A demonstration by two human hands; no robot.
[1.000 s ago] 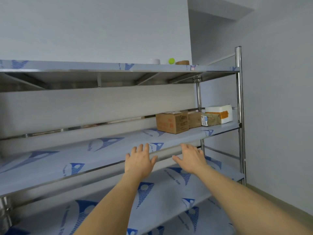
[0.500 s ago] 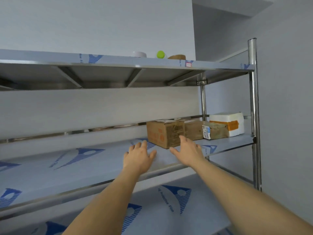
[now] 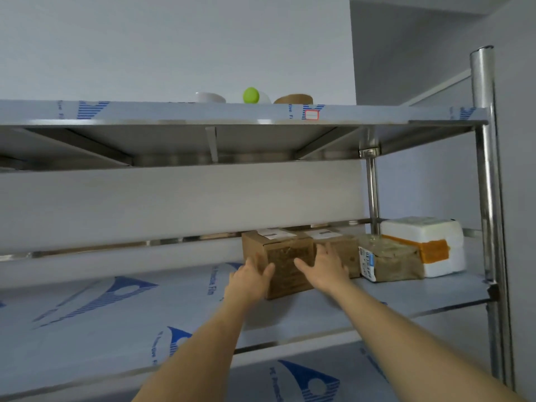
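- Cardboard box (image 3: 285,256) is sitting on the middle shelf (image 3: 145,314) of a steel rack, one corner turned toward the camera, with a white shipping label (image 3: 275,233) lying on its top.
- It is looking stiff and square-edged, sealed and probably fairly light. The matte brown card should be giving bare skin good friction, so slipping seems unlikely.
- A sound hold would be palms pressing on the two opposite side faces, low down, with fingers wrapping toward the back edges. The box could then slide forward off the shelf rather than tip.
- Left hand (image 3: 251,281) is hovering at the box's left face near the front corner, fingers straight and spread, gripping nothing. I cannot tell whether it is touching the card.
- Right hand (image 3: 324,266) is hovering at the box's right front face, equally wide and empty, its fingertips overlapping the neighbouring carton.
- A second cardboard box (image 3: 339,248) is standing just beside the box on its right, which is leaving little room for fingers there.
- Further right of the box, a taped parcel (image 3: 391,262) and a white foam box (image 3: 426,236) are sitting side by side.
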